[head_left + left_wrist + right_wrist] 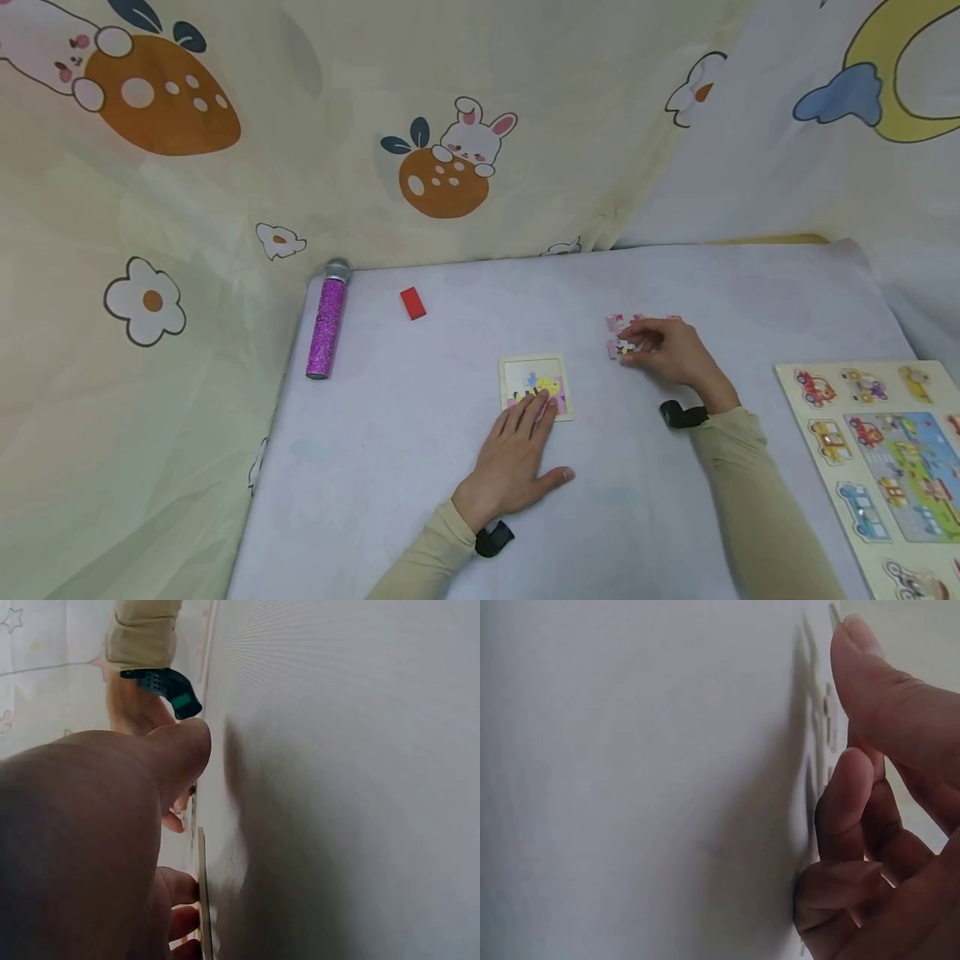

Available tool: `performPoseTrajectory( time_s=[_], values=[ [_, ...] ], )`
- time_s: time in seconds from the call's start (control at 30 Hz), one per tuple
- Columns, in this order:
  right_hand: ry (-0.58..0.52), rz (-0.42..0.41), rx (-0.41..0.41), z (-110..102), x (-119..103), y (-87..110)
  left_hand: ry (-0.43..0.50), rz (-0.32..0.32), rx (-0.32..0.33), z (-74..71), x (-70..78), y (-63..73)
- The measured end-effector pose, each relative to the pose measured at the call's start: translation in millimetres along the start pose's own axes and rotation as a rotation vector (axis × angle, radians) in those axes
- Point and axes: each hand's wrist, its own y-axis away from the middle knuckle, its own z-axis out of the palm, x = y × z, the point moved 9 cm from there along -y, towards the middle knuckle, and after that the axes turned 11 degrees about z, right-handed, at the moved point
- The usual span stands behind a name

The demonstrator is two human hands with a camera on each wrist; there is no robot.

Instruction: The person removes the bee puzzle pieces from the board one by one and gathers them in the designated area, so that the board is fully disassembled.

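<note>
A small square jigsaw tray (529,364) with a pale rim lies on the table, its lower part filled with pink and yellow picture pieces. My left hand (512,467) lies over the lower edge of this tray with straight fingers resting on it. To the right, my right hand (672,354) pinches a thin puzzle piece (835,615) between thumb and index finger, above the table. Under and beyond that hand several loose pink puzzle pieces (615,322) are spread, partly covered by the fingers.
A purple glitter microphone (327,329) lies at the table's left edge. Nearby is a red block (412,303). A large vehicle puzzle board (821,425) occupies the right side. Printed cloth hangs behind the white table surface (390,467).
</note>
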Motion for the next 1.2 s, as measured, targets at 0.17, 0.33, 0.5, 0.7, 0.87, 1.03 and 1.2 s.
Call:
performPoseTrajectory(
  time_s=[0.17,0.33,0.5,0.7,0.87,1.03,1.2],
  values=[
    [0.011,0.025,-0.002,1,6,-2.2,0.01,-0.003,0.029,-2.2,0.6,-1.5],
    [0.024,0.049,-0.003,1,13,-4.3,0.022,-0.016,0.049,-2.5,2.1,-4.0],
    [0.04,0.074,-0.012,2,15,-3.7,0.002,-0.026,0.08,-2.6,4.1,-5.5],
    [0.042,0.103,-0.033,3,16,-3.3,-0.007,-0.043,0.114,-3.4,4.2,-4.2],
    [0.047,0.102,-0.042,3,15,-4.6,-0.021,-0.074,0.114,-4.8,4.2,-2.7],
    [0.053,0.085,-0.034,1,12,-3.4,-0.052,-0.08,0.103,-4.1,6.5,-2.4],
    [0.03,0.078,-0.007,-2,4,-0.7,-0.059,-0.084,0.107,-2.1,6.3,-2.1]
  ],
)
